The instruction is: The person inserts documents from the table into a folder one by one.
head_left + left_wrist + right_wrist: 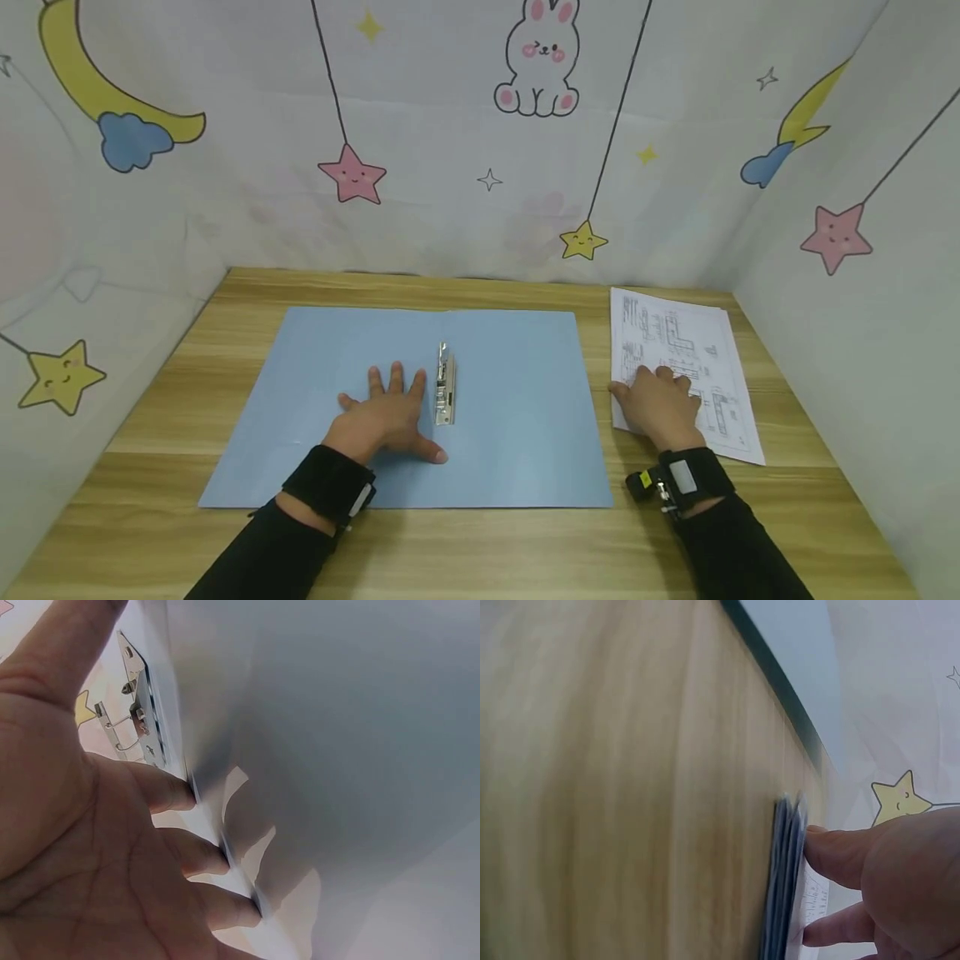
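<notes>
A light blue lever-arch folder (pixel 517 400) lies spread flat on the wooden table, its metal clip (pixel 446 387) near the middle. My left hand (pixel 386 421) rests on the folder's left half with fingers spread, just left of the clip. In the left wrist view the fingertips touch the folder's shiny surface, and the clip's rings (pixel 124 735) stand up beyond the thumb. To the right, a stack of printed drawing sheets (pixel 720 358) lies at a slight slant. My right hand (pixel 663 408) rests on top of it. In the right wrist view the thumb touches the stack (pixel 784 877) near its edge.
The wooden table (pixel 480 554) runs back to a pale wall cloth (pixel 435 225) printed with stars, a moon and a rabbit. A strip of tabletop separates the folder from the sheets. Similar cloth walls close in the left and right sides.
</notes>
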Motion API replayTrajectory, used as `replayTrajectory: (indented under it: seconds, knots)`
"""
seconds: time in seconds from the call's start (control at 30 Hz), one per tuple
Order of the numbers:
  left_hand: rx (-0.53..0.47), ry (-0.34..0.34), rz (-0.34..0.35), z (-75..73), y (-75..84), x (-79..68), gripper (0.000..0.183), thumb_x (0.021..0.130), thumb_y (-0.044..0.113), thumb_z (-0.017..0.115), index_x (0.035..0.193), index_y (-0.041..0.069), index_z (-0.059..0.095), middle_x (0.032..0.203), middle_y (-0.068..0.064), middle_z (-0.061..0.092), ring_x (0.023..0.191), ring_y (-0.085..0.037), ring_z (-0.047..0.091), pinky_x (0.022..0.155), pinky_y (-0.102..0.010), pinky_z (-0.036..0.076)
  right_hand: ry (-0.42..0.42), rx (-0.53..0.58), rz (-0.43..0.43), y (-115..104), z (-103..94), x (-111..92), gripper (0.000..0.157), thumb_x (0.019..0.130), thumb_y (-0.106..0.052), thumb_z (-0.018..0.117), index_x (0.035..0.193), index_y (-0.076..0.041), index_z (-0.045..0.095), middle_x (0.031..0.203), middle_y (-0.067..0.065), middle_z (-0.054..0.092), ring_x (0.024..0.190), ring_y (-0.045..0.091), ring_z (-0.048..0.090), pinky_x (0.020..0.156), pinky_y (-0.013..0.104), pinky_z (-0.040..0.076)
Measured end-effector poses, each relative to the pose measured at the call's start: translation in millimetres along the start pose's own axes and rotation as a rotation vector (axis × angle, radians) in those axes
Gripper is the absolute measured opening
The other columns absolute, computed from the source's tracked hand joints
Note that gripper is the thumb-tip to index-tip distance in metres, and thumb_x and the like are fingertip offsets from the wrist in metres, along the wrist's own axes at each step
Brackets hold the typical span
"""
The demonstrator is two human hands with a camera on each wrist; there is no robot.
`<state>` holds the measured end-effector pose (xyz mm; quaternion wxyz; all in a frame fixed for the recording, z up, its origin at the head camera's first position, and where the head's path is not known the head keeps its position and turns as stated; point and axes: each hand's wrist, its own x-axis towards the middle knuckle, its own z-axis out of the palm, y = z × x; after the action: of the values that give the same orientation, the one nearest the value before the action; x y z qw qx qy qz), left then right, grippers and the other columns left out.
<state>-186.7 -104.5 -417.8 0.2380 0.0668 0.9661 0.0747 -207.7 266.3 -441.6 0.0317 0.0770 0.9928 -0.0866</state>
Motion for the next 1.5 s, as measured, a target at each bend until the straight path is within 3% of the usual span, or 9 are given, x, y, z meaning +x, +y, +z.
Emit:
replayTrajectory:
  seconds: [0.17,0.27,0.4,0.7,0.87,1.1,1.4,1.5]
  knots:
    - [0.003,0.004,0.004,-0.6,0.2,1.3,0.132,0.042,0.077,0.062,0.144,0.017,0.004,0.151,-0.023,-0.005,0.130,-0.051,-0.010,0.087,-0.085,0.008,0.005,0.007,-0.003,-3,-2.0,4,0.066,0.084,-0.055,0.042,0.106,0.006,0.056,0.104,0.032,0.050,0.102,0.058,0.035,0.078,0.075,0.031]
    - [0.007,-0.001,0.001,-0.5,1.0,2.2,0.132,0.042,0.077,0.061,0.144,0.018,0.003,0.151,-0.022,-0.006,0.130,-0.050,-0.011,0.087,-0.084,0.008,0.028,0.004,-0.010,2,-5.2,6,0.062,0.085,-0.052,0.042,0.100,0.006,0.059,0.097,0.030,0.053,0.095,0.053,0.041,0.072,0.069,0.037]
    - [0.004,-0.007,-0.001,-0.1,2.2,3.5,0.132,0.042,0.077,0.061,0.144,0.019,0.002,0.152,-0.021,-0.007,0.130,-0.049,-0.012,0.088,-0.084,0.007,0.055,0.021,0.005,19,-10.8,10,0.050,0.085,-0.044,0.047,0.090,0.004,0.061,0.085,0.024,0.055,0.082,0.043,0.046,0.057,0.055,0.041]
    - [0.002,-0.012,-0.003,-0.5,3.5,5.3,0.132,0.043,0.077,0.061,0.144,0.019,0.001,0.152,-0.021,-0.008,0.131,-0.049,-0.012,0.088,-0.084,0.006,0.041,0.038,0.109,65,-28.9,11,0.041,0.085,-0.031,0.050,0.088,0.009,0.061,0.075,0.022,0.059,0.062,0.030,0.050,0.044,0.037,0.038]
    - [0.004,-0.014,-0.005,-1.9,2.6,5.5,0.132,0.042,0.077,0.061,0.144,0.019,0.001,0.152,-0.020,-0.008,0.131,-0.049,-0.012,0.088,-0.084,0.006,0.027,0.045,0.152,79,-30.0,12,0.046,0.084,-0.033,0.052,0.094,0.012,0.059,0.080,0.024,0.059,0.064,0.030,0.050,0.049,0.038,0.037]
    - [0.001,-0.012,-0.003,-0.9,-0.7,3.6,0.133,0.041,0.076,0.062,0.144,0.017,0.002,0.151,-0.022,-0.007,0.130,-0.050,-0.012,0.087,-0.085,0.005,-0.009,0.010,0.146,78,-24.8,12,0.052,0.082,-0.040,0.054,0.088,0.010,0.061,0.076,0.022,0.057,0.065,0.030,0.048,0.049,0.038,0.036]
    - [-0.007,-0.020,-0.005,0.0,-1.2,2.3,0.133,0.041,0.076,0.063,0.144,0.018,0.001,0.151,-0.021,-0.008,0.130,-0.049,-0.013,0.088,-0.084,0.006,-0.013,0.081,0.174,78,-21.9,8,0.058,0.078,-0.043,0.058,0.100,0.011,0.057,0.087,0.026,0.058,0.069,0.030,0.050,0.052,0.038,0.037]
    - [-0.008,-0.023,-0.009,0.8,-1.5,2.8,0.133,0.041,0.076,0.063,0.144,0.019,0.000,0.152,-0.021,-0.008,0.130,-0.048,-0.013,0.088,-0.084,0.006,-0.016,0.095,0.189,79,-22.8,8,0.056,0.078,-0.044,0.058,0.097,0.010,0.058,0.084,0.024,0.059,0.066,0.028,0.050,0.050,0.037,0.038]
